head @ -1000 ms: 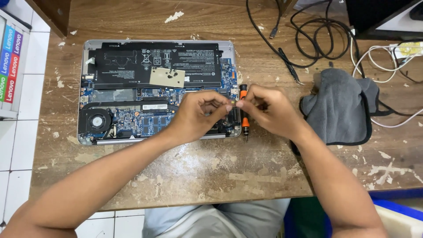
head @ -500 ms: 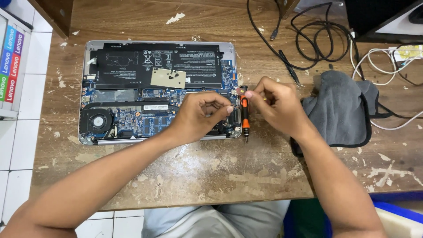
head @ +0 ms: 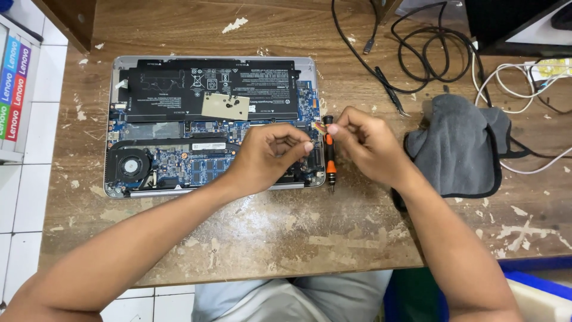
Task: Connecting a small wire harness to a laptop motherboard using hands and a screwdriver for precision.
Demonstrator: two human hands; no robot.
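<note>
An open laptop (head: 179, 128) lies bottom side up with its cover off, showing the black battery, blue board and fan. My left hand (head: 268, 158) rests over the laptop's right end, fingers curled and pinched together; I see nothing in them. My right hand (head: 363, 146) is just beyond the laptop's right edge and pinches a small tan piece (head: 322, 127) between thumb and fingertips. An orange and black screwdriver (head: 329, 164) lies upright in the view along that edge, between the two hands, its top close to my right fingertips.
A grey cloth (head: 465, 149) lies to the right of my right hand. Black cables (head: 417, 53) and white cables (head: 512, 89) sprawl at the back right, with tweezers (head: 390, 89) near them. The worn wooden table (head: 298, 232) ends at tiled floor on the left.
My hands have drawn slightly apart: the right fingertips lifted up and right, away from the left hand. The screwdriver and laptop have stayed where they were.
</note>
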